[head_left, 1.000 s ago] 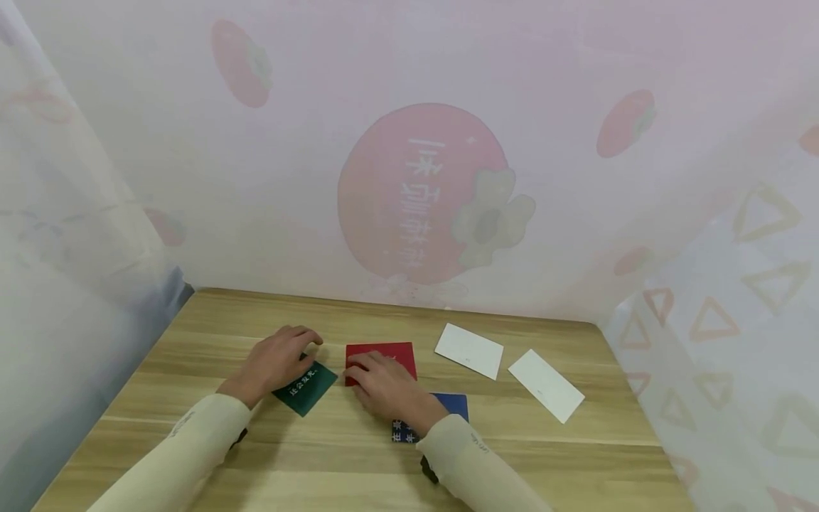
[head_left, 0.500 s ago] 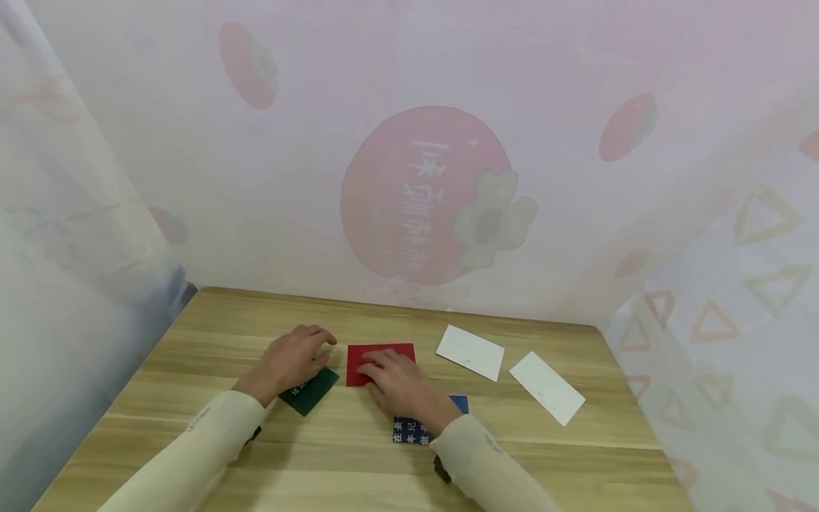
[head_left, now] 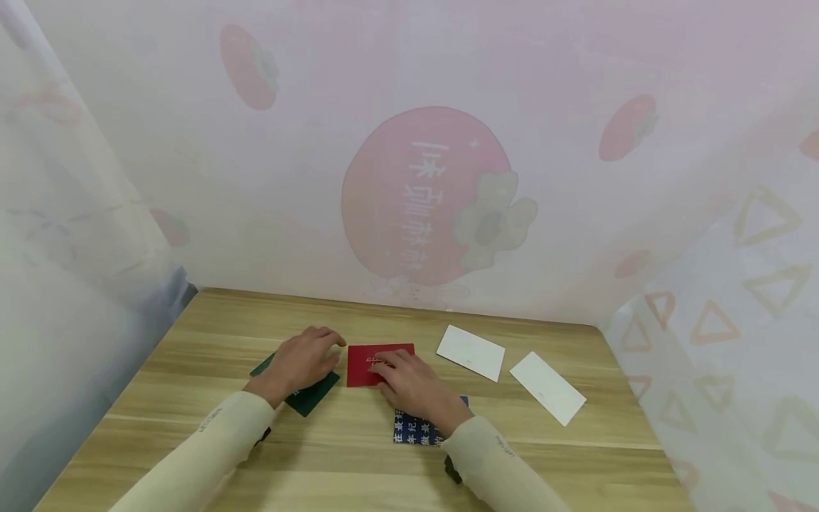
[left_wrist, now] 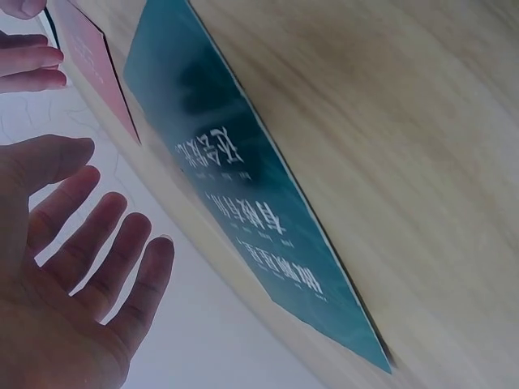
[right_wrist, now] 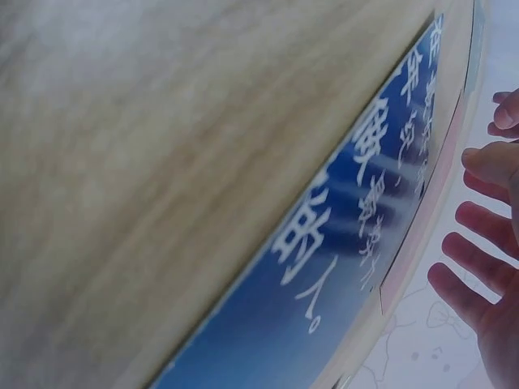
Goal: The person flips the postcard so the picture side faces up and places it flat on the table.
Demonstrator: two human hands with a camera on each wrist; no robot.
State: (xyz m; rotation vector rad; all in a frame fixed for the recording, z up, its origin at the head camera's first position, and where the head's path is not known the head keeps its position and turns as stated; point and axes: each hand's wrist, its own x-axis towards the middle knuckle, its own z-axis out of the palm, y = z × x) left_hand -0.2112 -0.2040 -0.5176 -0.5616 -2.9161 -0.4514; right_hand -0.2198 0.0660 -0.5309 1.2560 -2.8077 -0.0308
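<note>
My left hand (head_left: 302, 363) hovers over a dark green card (head_left: 311, 398), fingers relaxed and reaching to the left edge of the red card (head_left: 360, 370). In the left wrist view the green card (left_wrist: 235, 178) bears rows of white characters, and the left hand (left_wrist: 73, 267) holds nothing. My right hand (head_left: 416, 387) has its fingertips over the right part of the red card, its wrist above a blue card (head_left: 412, 429). The right wrist view shows the blue card (right_wrist: 324, 259) flat with white writing, beside the loosely bent fingers of the right hand (right_wrist: 495, 267).
Two white cards lie at the right: one nearer the back (head_left: 471, 353), one further right (head_left: 547, 388). Everything lies on a wood-grain table (head_left: 333, 473). A pale curtain (head_left: 281, 178) with strawberry prints rises behind the table's far edge.
My left hand has slid right across the green card towards the red one. My right hand has shifted slightly right, uncovering more of the red card. The cards stay in place.
</note>
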